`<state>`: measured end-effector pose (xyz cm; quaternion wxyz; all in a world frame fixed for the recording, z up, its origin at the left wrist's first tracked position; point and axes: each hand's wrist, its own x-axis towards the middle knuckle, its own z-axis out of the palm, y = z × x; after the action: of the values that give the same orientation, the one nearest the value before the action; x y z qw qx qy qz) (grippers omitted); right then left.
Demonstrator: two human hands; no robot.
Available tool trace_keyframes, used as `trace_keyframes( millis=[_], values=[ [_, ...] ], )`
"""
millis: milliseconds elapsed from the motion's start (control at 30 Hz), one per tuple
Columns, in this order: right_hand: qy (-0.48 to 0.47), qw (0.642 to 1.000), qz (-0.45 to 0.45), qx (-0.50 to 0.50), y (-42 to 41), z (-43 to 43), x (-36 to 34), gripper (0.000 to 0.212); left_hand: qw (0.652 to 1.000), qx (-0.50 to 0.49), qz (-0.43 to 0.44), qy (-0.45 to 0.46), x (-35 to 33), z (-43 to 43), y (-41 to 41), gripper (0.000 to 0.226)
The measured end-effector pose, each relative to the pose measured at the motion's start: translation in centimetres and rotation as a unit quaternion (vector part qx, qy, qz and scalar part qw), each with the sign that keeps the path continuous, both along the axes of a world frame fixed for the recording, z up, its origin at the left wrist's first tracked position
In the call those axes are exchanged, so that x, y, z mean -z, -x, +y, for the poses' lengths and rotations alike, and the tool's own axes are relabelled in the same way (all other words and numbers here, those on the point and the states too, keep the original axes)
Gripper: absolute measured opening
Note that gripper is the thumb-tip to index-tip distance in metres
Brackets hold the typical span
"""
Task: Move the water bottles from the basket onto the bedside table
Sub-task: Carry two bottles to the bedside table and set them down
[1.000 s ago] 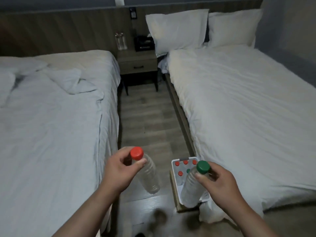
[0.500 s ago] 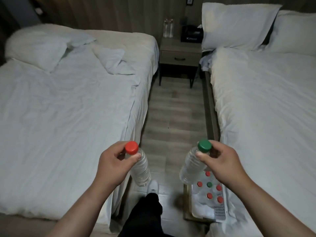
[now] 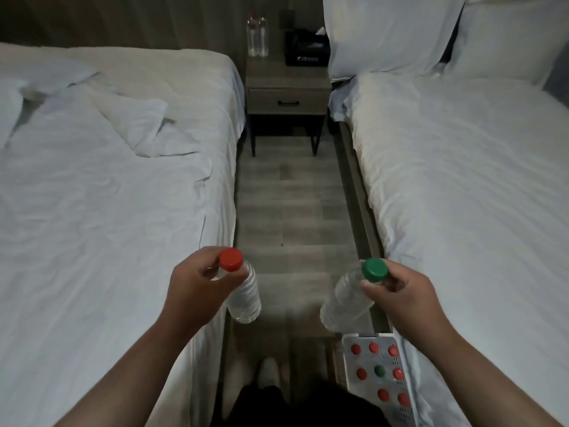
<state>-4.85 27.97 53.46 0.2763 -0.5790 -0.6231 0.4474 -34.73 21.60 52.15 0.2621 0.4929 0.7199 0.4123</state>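
A small white print sits on the front of the black tissue box (image 3: pixel 306 49), too blurred to read; no other lettering can be made out.

The left hand (image 3: pixel 197 291) grips a clear ribbed plastic water bottle with a red cap (image 3: pixel 244 298) by the neck, fingers and thumb curled just under the cap. The right hand (image 3: pixel 406 300) holds a clear plastic water bottle with a green cap (image 3: pixel 343 300) the same way. Both bottles hang tilted, bases toward each other, over the grey wood-plank floor (image 3: pixel 292 211) between the two white beds.

The white plastic mesh basket (image 3: pixel 347 365) stands on the floor against the right bed (image 3: pixel 462 180), just below the right hand. More bottles stand upright in it, showing red caps (image 3: pixel 361 373) and one green cap (image 3: pixel 379 370).

The grey wooden bedside surface with one drawer (image 3: pixel 288 77) is at the far end of the aisle, well apart from both hands. Two clear bottles (image 3: pixel 257 35) stand side by side on its back left, the tissue box to their right.
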Motion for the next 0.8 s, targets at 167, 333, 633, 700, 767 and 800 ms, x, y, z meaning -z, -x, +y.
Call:
trace_keyframes(
  millis=[167, 333, 633, 700, 767, 800],
  values=[
    [0.0, 0.999, -0.021, 0.048, -0.9, 5.4, 1.0, 0.018, 0.998, 0.035, 0.033, -0.03, -0.6, 7.9, -0.4, 0.019],
    [0.028, 0.995, -0.056, 0.073, -2.8, 12.4, 3.3, 0.021, 1.0, 0.011, 0.008, -0.014, -0.5, 15.6, -1.9, 0.024],
    [0.062, 0.997, 0.027, 0.036, -3.7, 26.8, 3.7, 0.026, 0.997, -0.036, -0.065, -0.018, -1.7, 26.4, -3.4, 0.023],
    [0.058, 0.998, 0.026, 0.008, -3.1, 29.9, 3.2, 0.023, 0.996, -0.051, -0.066, -0.026, -2.2, 27.9, -3.1, 0.024],
    [0.05, 0.998, 0.032, -0.024, -2.2, 32.8, 2.4, 0.027, 0.995, -0.071, -0.071, -0.031, -2.4, 29.2, -2.7, 0.024],
    [0.041, 0.998, 0.035, -0.037, -1.7, 34.2, 2.0, 0.03, 0.994, -0.078, -0.071, -0.032, -2.4, 29.8, -2.5, 0.022]
  ],
)
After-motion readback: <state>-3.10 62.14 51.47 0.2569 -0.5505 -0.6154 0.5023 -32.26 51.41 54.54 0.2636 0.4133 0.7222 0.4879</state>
